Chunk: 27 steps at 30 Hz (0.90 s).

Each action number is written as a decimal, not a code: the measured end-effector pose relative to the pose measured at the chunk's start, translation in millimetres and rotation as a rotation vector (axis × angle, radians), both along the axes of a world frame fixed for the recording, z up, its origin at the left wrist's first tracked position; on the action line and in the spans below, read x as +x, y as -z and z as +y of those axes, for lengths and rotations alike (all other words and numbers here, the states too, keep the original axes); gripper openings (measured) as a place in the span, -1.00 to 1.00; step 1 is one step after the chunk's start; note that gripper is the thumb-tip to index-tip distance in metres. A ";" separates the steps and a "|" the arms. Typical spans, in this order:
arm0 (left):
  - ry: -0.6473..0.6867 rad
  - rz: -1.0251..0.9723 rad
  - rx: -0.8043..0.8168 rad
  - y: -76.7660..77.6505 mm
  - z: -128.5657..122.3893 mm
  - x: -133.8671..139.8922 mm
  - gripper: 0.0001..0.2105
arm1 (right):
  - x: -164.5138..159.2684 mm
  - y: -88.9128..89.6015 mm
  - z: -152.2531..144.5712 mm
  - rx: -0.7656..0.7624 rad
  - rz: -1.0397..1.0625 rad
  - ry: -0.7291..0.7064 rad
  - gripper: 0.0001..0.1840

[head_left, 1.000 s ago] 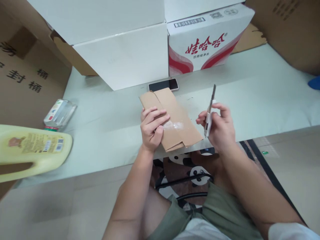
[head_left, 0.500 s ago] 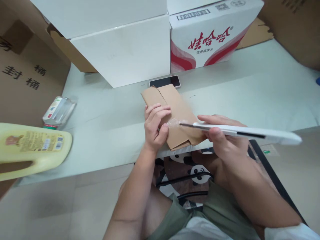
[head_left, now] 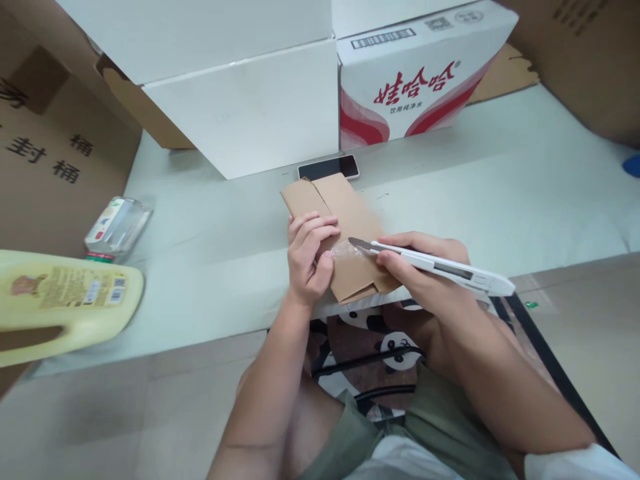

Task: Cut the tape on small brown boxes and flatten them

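Note:
A small brown cardboard box [head_left: 347, 207] lies at the table's front edge, with clear tape [head_left: 346, 251] crumpled on its top. My left hand [head_left: 311, 257] grips the box's left side, fingers over the top and thumb by the tape. In my right hand [head_left: 425, 263] is a white utility knife [head_left: 450, 269], closed between thumb and fingers. Its dark blade points left, with the tip at the tape; whether it cuts in cannot be seen. The right hand partly covers the box's right end.
Behind the box lies a phone [head_left: 330, 167], in front of a white carton [head_left: 250, 113] and a red-and-white printed carton [head_left: 400, 93]. A clear bottle [head_left: 117, 227] and a yellow jug [head_left: 75, 300] lie left. Large brown cartons [head_left: 45, 153] flank the table [head_left: 200, 267].
The knife has turned in my right hand so more of its side shows, and the hand has shifted left. My left hand still holds the box.

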<state>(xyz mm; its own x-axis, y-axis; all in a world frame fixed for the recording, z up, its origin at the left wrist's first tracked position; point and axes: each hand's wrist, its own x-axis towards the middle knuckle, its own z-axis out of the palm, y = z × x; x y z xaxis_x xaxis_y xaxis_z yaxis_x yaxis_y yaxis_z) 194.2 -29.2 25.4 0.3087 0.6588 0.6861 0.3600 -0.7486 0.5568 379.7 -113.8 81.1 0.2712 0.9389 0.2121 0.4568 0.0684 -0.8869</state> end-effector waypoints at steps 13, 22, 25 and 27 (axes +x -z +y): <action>-0.015 -0.008 0.009 4.0 4.1 -6.1 -0.70 | 13.2 6.9 -2.8 0.067 0.120 -0.067 -0.86; 0.001 -0.087 -0.115 20.3 28.5 -28.9 -0.66 | 68.5 64.8 25.3 0.081 -0.171 0.260 -0.75; 0.005 -0.163 -0.193 23.1 36.4 -38.4 -0.63 | 83.3 84.1 37.9 -0.176 -0.462 0.158 -0.62; 0.014 -0.185 -0.209 21.2 36.3 -42.1 -0.53 | 88.9 91.6 43.4 -0.278 -0.538 0.130 -0.48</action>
<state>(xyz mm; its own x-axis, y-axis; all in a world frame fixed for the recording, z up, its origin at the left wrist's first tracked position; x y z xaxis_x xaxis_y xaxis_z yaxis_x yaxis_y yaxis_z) 152.2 7.0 4.2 0.2013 0.7885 0.5811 0.2280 -0.6147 0.7551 468.5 -70.4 -10.5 0.3101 0.9451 0.1028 0.8340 -0.2185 -0.5067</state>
